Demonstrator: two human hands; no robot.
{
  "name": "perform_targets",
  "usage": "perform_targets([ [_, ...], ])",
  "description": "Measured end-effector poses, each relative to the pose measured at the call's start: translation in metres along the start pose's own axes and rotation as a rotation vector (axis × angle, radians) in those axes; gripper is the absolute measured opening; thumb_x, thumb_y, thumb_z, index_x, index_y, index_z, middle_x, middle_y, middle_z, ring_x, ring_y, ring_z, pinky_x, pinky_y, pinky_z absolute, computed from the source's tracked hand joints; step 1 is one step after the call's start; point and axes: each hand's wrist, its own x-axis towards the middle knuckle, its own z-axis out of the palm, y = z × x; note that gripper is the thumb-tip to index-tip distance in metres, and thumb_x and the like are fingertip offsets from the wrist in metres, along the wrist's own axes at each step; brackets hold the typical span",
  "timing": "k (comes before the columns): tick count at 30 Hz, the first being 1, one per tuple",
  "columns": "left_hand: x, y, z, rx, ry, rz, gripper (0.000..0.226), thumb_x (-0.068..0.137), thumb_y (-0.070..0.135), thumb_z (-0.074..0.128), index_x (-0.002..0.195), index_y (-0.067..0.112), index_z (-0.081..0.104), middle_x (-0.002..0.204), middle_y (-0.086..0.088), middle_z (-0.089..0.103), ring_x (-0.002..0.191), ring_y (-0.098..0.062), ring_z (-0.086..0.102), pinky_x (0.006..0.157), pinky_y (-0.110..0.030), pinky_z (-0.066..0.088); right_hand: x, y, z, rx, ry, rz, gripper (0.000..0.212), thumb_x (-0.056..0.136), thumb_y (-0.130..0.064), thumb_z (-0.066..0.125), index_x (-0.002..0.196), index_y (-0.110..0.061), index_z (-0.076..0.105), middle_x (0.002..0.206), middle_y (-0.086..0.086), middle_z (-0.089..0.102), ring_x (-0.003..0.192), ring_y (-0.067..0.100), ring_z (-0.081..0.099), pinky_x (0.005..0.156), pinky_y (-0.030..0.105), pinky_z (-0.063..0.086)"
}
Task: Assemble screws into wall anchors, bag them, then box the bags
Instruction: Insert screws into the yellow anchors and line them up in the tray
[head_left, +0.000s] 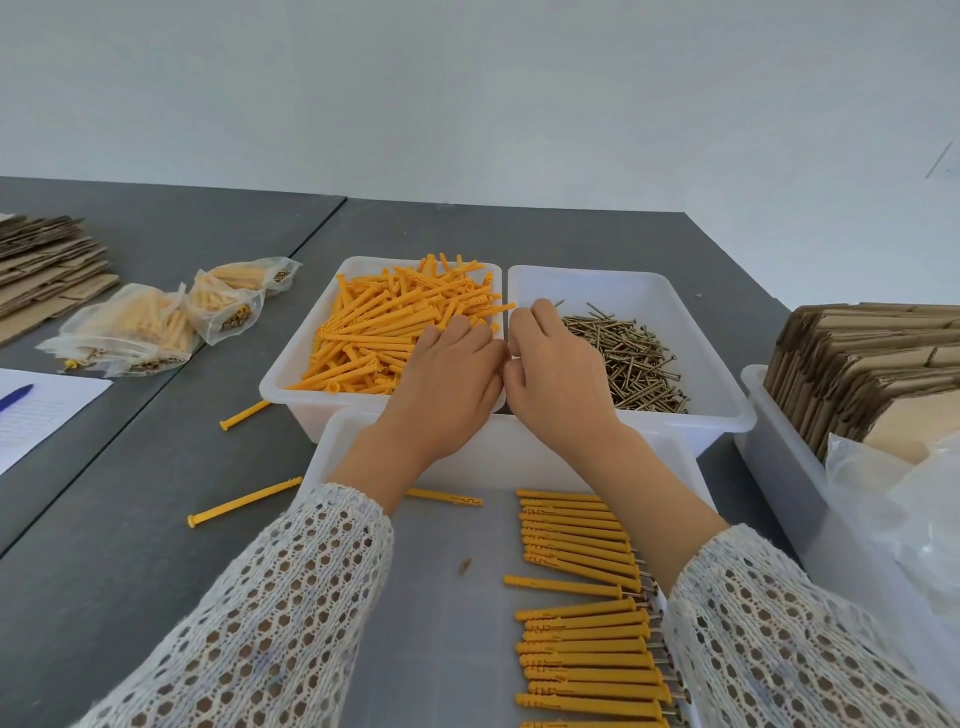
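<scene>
Head view shows left hand reaching into the anchors and right hand into the screws, grips unclear, while assembled anchors fill the near tray, three filled bags wait, boxing undone.

A packing workbench: parts bins, flat cardboard, filled bags.
</scene>
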Motion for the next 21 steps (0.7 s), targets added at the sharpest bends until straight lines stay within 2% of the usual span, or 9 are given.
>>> perform_targets([
  [4,-0.001,0.004,0.001,-0.028,0.028,0.001,0.024,0.102,0.02,0.037,0.109,0.014,0.06,0.096,-0.001,0.054,0.095,-0.022,0.042,0.078,-0.032,0.023,0.0,-0.003,0.001,-0.014,0.008,-0.024,0.014,0.078,0.006,0.054,0.088,-0.004,0.052,0.089,0.012,0.051,0.062,0.017,0.032,0.046,0.028,0.027],
  [7,-0.003,0.001,0.001,-0.038,0.059,-0.03,0.021,0.102,0.014,0.041,0.107,0.015,0.062,0.095,-0.001,0.055,0.092,-0.022,0.042,0.076,-0.031,0.021,0.001,-0.005,0.003,0.044,-0.026,-0.044,0.025,0.078,0.011,0.055,0.099,-0.003,0.051,0.097,0.011,0.05,0.068,0.019,0.036,0.049,0.03,0.032],
  [11,-0.004,0.0,0.001,-0.127,0.082,-0.062,0.023,0.097,0.007,0.045,0.105,0.017,0.064,0.104,0.002,0.058,0.085,-0.014,0.031,0.075,-0.032,0.024,0.001,-0.013,0.004,0.141,-0.059,-0.106,0.037,0.075,0.015,0.052,0.109,-0.001,0.051,0.103,0.015,0.048,0.071,0.022,0.04,0.051,0.033,0.036],
  [13,-0.002,0.0,-0.001,-0.255,0.091,-0.091,0.023,0.095,0.003,0.047,0.101,0.017,0.064,0.098,0.006,0.058,0.082,-0.015,0.039,0.072,-0.037,0.034,-0.001,-0.016,0.003,0.165,-0.047,-0.135,0.04,0.076,0.015,0.05,0.113,0.001,0.053,0.107,0.018,0.05,0.078,0.025,0.045,0.055,0.038,0.045],
  [15,0.001,-0.003,-0.003,-0.482,0.125,-0.144,0.022,0.095,0.003,0.048,0.099,0.016,0.064,0.091,0.009,0.061,0.082,-0.018,0.055,0.072,-0.043,0.046,-0.001,-0.019,0.002,0.166,0.002,-0.147,0.038,0.078,0.013,0.049,0.114,0.005,0.055,0.114,0.023,0.052,0.092,0.034,0.052,0.07,0.043,0.051],
  [18,0.003,-0.005,-0.008,-0.723,0.232,-0.275,0.018,0.099,0.006,0.051,0.1,0.015,0.066,0.087,0.007,0.068,0.084,-0.007,0.063,0.075,-0.027,0.05,-0.001,-0.024,0.0,0.163,0.133,-0.185,0.039,0.074,0.012,0.049,0.112,0.007,0.057,0.12,0.026,0.053,0.106,0.04,0.052,0.09,0.044,0.046],
  [21,0.005,-0.005,-0.011,-0.928,0.294,-0.407,0.014,0.1,0.012,0.052,0.106,0.013,0.065,0.091,0.005,0.073,0.086,-0.004,0.067,0.075,-0.022,0.052,-0.001,-0.03,0.001,0.067,0.263,-0.114,0.042,0.075,0.005,0.056,0.116,-0.002,0.058,0.119,0.021,0.056,0.103,0.035,0.053,0.088,0.041,0.04],
])
